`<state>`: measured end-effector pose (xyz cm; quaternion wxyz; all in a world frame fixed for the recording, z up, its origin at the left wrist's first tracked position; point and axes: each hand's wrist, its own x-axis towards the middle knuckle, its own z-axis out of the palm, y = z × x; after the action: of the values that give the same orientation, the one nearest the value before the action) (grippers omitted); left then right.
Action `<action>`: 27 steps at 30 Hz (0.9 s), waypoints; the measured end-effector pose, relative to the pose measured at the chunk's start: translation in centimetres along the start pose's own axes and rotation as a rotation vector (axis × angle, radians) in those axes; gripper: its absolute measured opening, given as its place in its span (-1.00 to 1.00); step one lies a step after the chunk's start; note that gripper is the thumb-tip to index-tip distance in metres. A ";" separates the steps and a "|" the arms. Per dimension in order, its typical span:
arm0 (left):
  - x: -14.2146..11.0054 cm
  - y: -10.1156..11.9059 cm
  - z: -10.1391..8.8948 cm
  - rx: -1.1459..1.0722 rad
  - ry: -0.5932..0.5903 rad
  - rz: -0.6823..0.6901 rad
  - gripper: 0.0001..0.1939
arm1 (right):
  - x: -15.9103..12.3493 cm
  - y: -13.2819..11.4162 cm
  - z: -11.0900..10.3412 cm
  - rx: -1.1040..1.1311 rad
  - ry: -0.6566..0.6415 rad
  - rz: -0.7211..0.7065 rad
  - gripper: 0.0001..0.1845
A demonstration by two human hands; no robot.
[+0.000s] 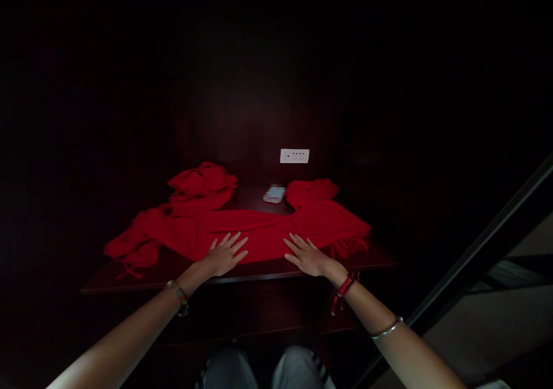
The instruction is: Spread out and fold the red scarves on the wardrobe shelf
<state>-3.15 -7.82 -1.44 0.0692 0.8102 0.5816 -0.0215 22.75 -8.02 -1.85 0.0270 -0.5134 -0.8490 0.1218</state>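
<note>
Head view: a dark wooden shelf [242, 280] carries a long red fringed cloth [259, 245], bunched at both ends, along its front edge. The left hand [222, 256] and right hand [307, 256] lie on the cloth, palms down, fingers spread. Behind it sits a small pale, pixelated item [274, 194], below a white wall socket [294, 156].

2 hands, left [225, 256] and right [308, 257], palms down, fingers spread; forearms angled inward, wrists apart.
</note>
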 end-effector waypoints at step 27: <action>14.1 -1.9 -5.0 0.039 0.066 0.185 -0.60 | 9.0 4.1 -3.6 0.040 0.290 0.314 -0.69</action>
<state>-0.60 6.68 1.68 0.0362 0.8619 0.5058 0.0002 22.64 2.37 -0.02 0.1399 -0.6510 -0.7431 0.0661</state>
